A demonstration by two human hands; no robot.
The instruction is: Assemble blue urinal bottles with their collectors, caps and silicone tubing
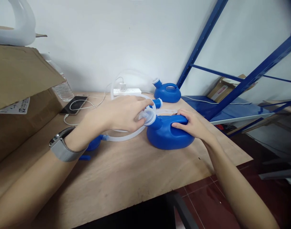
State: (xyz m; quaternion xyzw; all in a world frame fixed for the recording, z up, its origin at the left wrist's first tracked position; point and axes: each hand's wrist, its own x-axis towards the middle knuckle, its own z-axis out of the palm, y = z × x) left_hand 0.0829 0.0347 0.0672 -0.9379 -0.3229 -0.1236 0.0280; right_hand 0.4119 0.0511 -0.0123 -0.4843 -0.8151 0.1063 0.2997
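Just right of the frame's centre I have the blue urinal bottle (169,138) standing on the table (126,178). My left hand (125,113) has its grip pinching the translucent cap (149,117) at the bottle's angled mouth, while my right hand (193,124) wraps its grip around the handle (169,119). Towards the upper middle I see a second blue bottle (168,93); a clear tube (126,137) curves beneath my left hand, and a smartphone (75,104) lies left of centre.

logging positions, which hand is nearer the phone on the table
Left. The left hand is right of the phone, at the clear cap of the blue jug; the right hand is farther right, gripping the jug's handle.
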